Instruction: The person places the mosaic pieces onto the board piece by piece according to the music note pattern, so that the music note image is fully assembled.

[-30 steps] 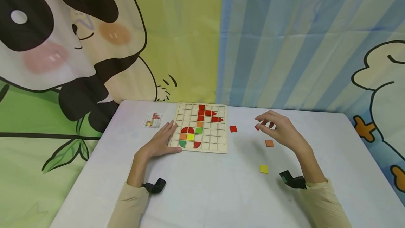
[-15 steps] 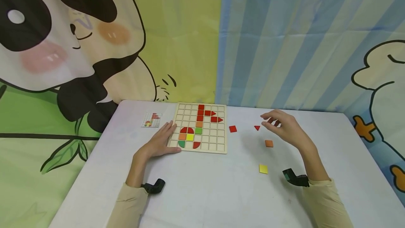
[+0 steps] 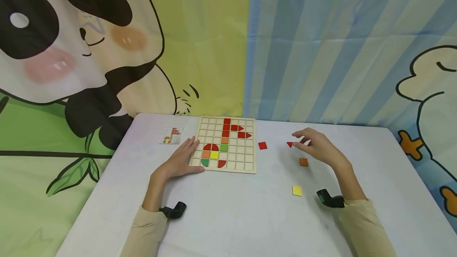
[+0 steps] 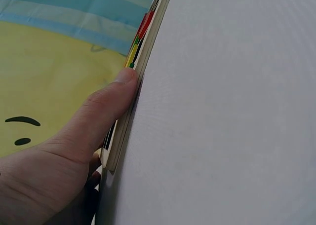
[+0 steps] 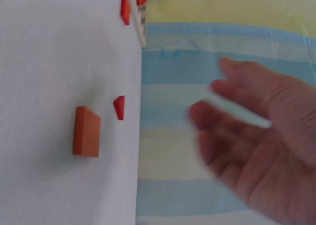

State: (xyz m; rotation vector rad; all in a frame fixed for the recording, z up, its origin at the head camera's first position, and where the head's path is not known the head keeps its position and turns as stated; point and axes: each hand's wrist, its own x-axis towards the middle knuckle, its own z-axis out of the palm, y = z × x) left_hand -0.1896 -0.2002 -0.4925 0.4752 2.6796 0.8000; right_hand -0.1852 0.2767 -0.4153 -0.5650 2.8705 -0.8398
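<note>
A wooden grid board (image 3: 240, 158) lies flat on the table, with red, orange, green and yellow shapes set in some cells. My left hand (image 3: 177, 158) rests at its near left corner, fingers extended along the left side; in the left wrist view the thumb (image 4: 96, 114) lies against the edge. To the board's right, my right hand (image 3: 317, 146) hovers with fingers loosely bent and thumb apart, holding nothing. Its thumb overlaps a small red triangle (image 3: 289, 144) in the head view, but the right wrist view shows the hand (image 5: 266, 141) raised clear of that triangle (image 5: 119, 108).
A red square (image 3: 262, 145) lies beside the board's right edge. Nearer my right arm are an orange square (image 3: 303, 162) and a yellow square (image 3: 297, 190). Left of the board sits a small pattern card (image 3: 165, 133). Printed curtains hang behind the table.
My right hand shifted right, uncovering the red triangle, then came slightly back left and lower. The left hand and the board have stayed put.
</note>
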